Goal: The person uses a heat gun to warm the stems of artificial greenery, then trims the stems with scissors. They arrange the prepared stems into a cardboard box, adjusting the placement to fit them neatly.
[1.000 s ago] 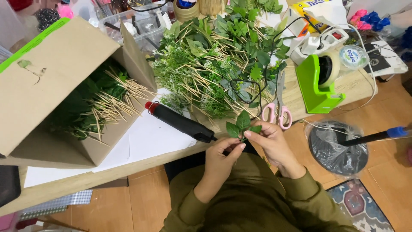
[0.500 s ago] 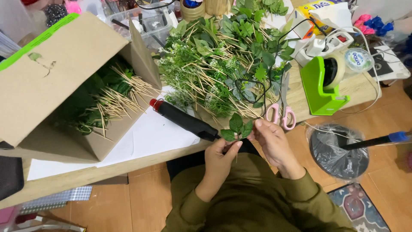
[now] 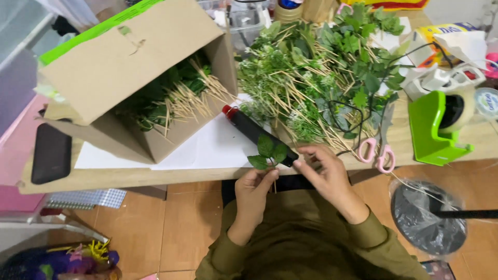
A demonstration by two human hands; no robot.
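We hold a small leafy sprig (image 3: 268, 151) just over the near edge of the surface (image 3: 129, 176), left hand (image 3: 254, 194) pinching its stem, right hand (image 3: 327, 173) half curled beside it, touching the black glue gun (image 3: 254, 129). Cardboard box (image 3: 129, 78) and greenery pile (image 3: 321, 72) crowd behind.

Both hands raised close together at the near table edge.
The left hand (image 3: 252, 193) is curled, fingers pinched upward, its olive-sleeved forearm running near and slightly left. The right hand (image 3: 328, 175) sits just right of it and a little farther, fingers bent and pointing left toward the left hand's fingertips; its forearm angles near and right, wrist bare above the cuff.
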